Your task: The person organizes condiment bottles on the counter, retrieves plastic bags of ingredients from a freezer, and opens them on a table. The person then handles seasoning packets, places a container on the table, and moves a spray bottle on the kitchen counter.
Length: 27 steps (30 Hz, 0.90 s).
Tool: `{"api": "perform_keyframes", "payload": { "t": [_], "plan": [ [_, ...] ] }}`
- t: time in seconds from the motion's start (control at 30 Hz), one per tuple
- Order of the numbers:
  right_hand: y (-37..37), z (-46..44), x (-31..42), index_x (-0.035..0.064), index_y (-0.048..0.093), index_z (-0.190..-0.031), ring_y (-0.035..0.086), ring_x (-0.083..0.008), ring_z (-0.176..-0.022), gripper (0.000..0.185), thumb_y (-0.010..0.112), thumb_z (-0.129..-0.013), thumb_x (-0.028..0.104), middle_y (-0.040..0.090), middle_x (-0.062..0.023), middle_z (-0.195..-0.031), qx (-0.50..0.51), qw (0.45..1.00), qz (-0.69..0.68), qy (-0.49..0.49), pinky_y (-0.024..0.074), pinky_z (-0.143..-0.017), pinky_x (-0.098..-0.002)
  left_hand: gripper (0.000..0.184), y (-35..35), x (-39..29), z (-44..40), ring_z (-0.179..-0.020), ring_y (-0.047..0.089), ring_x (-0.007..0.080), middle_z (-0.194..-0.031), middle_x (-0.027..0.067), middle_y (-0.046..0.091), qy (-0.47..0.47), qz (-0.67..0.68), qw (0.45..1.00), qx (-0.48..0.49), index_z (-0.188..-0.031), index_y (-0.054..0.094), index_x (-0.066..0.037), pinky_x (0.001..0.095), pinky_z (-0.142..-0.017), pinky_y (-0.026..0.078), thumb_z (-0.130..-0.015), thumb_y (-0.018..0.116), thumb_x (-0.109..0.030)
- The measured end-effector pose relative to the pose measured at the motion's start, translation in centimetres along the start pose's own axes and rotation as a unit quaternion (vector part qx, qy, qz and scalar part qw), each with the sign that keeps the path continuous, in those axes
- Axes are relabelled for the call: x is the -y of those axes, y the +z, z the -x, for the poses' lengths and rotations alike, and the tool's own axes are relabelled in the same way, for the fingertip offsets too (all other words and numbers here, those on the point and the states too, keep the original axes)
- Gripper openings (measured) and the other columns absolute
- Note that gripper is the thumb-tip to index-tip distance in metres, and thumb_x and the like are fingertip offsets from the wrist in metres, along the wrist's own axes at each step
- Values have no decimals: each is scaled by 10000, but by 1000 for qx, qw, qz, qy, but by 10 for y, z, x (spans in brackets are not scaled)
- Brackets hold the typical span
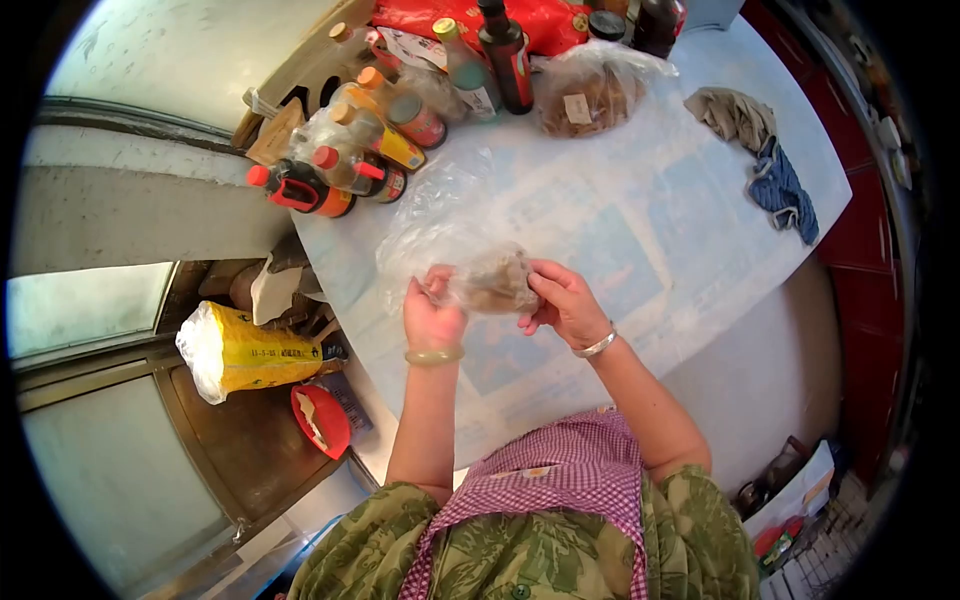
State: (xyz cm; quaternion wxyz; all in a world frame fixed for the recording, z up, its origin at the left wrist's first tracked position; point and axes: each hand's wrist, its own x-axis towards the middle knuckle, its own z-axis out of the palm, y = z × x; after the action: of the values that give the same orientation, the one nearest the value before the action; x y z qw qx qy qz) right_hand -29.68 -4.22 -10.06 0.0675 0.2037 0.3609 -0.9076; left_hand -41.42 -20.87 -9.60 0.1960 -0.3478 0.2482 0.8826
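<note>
- The left hand (435, 315) pinches the clear packet (497, 284) at its left end, the right hand (562, 303) at its right, likely keeping it steady.
- It is over the desk (590, 225), probably for easy reach.
- Bottles (505, 62) crowd the far side, perhaps out of the way.

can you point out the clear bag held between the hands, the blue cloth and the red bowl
Clear bag (497, 284): head view, on the middle of its filled part.
Blue cloth (782, 190): head view, on its crumpled middle.
Red bowl (337, 426): head view, on its bare red surface.
</note>
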Motion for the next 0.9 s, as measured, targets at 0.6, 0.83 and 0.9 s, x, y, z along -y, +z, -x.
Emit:
{"api": "perform_keyframes", "payload": {
  "t": [0.6,0.83,0.9],
  "plan": [
    [-16,-25,-16,26,635,-1134,615,-123,-933,232,537,-952,131,679,-27,-998,-69,979,178,-78,481,-856,-288,424,-72,13,48,-953,571,392,-1170,214,567,413,-766,373,321,-1284,512,22,421,-892,454,-878,577,-81],
    [-2,9,31,-15,614,-1109,633,-183,-959,233,487,-932,68,670,-87,-1041,-64,976,153,-140,486,-845,-309,486,-73,-47,48,-1096,552,320,-1234,166,545,328,-734,495,331,-1321,480,-9,393,-937,451,-896,620,-198],
    [-6,16,33,-23,604,-1089,639,-219,-1000,232,473,-924,76,665,-117,-1061,-55,978,161,-125,486,-882,-339,522,-118,-54,1,-1121,549,271,-1241,137,545,188,-561,729,344,-1341,463,-16,383,-949,455,-909,632,-255]
  ]
}}
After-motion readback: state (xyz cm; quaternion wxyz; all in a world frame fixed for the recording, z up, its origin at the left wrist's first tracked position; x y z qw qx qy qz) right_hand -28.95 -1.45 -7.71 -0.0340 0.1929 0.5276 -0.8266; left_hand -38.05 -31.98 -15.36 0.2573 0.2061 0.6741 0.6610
